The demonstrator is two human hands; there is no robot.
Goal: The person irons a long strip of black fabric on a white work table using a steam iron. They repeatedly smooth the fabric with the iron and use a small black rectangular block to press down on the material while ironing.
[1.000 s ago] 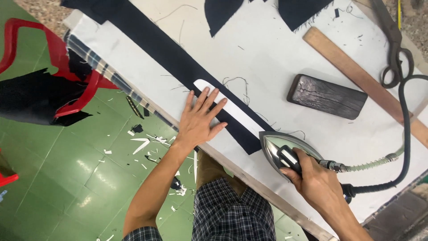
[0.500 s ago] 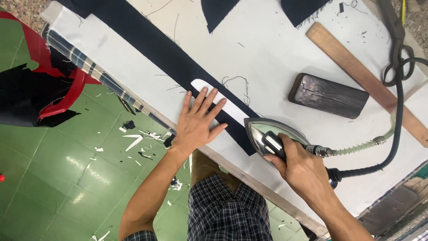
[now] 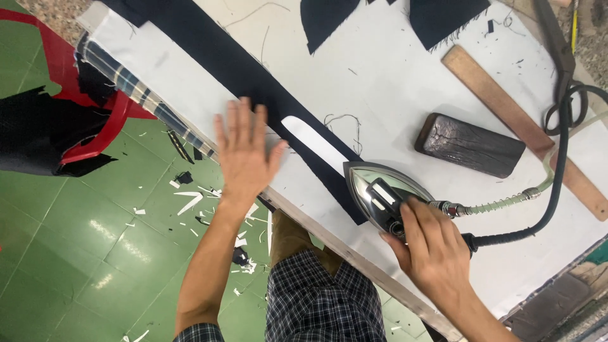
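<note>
I see one white surface (image 3: 405, 82) under both hands. On it lies one long dark fabric strip (image 3: 240, 69) with one white patch (image 3: 310, 142), running from beyond my left hand (image 3: 244, 155) to the iron. Two more dark fabric pieces (image 3: 329, 19) lie far above. That left grip is fully open, fingers spread flat, holding nothing; it seems to hover, blurred. My right hand (image 3: 434, 247) is closed around the handle of one steam iron (image 3: 380, 193). One wooden block (image 3: 468, 144) sits just beyond it, one wooden ruler (image 3: 506, 107) farther.
</note>
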